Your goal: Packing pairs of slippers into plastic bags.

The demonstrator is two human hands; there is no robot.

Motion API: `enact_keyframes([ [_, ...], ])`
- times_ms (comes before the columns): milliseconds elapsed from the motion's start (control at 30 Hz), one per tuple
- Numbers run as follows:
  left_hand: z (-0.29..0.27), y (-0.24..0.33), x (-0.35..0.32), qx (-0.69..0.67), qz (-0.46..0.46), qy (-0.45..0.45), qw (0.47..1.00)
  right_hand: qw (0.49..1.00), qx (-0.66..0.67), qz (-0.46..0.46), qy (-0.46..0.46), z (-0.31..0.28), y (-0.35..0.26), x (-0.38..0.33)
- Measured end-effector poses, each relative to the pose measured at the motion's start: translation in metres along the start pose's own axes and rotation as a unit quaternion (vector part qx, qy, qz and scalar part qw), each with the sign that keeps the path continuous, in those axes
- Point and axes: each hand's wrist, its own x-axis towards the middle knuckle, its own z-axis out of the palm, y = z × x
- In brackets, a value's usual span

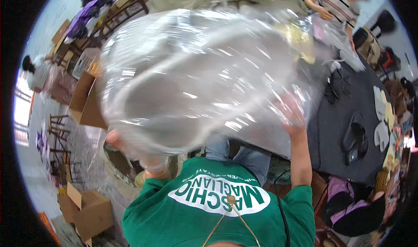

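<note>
Clear plastic bag [204, 77]: big, shiny, creased, motion-blurred. It is up in the air in front of the wearer's chest, spread between two hands, covering part of the table [335, 138] from here. Pale, cloudy patches show through the film; can't tell if that's contents or just folds.

Hands well apart, one at each side of the bag. Left hand [126, 146] at its lower left edge, a fingertip poking out past the film, the rest mostly covered. Right hand [291, 110] toward the lower right, seen through the plastic, smeared. Can't tell how tightly either one grips.

Wearer has a green T-shirt [187, 218] with a white oval on the front, a thin gold-coloured necklace [213, 229], blue jeans [250, 162].

On the dark tabletop, right side: a black shoe-like item [355, 138], with pale sole-shaped pieces [381, 136] along the far right edge. Purple-and-black bundle [344, 194] below that edge.

Co-worker in a striped shirt [328, 1] at the upper right, near the table. On my left, an open cardboard box [87, 99] beside the bag, another carton [91, 212] lower down on the floor.
</note>
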Motion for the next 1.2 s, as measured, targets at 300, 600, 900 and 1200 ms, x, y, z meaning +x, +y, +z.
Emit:
enact_keyframes([
  [300,-0.124,-0.084,0.048,0.186,-0.187,0.323,0.909,0.957,0.171,-0.039,0.231,-0.065,-0.047,-0.023],
  [600,-0.128,-0.082,0.016,0.703,-0.246,0.322,0.585,0.825,-0.377,-0.126,0.403,-0.138,-0.032,-0.081],
  [900,-0.106,-0.078,-0.001,0.796,-0.362,0.305,0.377,0.772,-0.427,0.216,0.418,-0.091,-0.009,-0.148],
  [1200,-0.120,-0.072,-0.003,0.802,-0.327,0.285,0.411,0.809,-0.390,-0.019,0.441,-0.111,-0.002,-0.122],
])
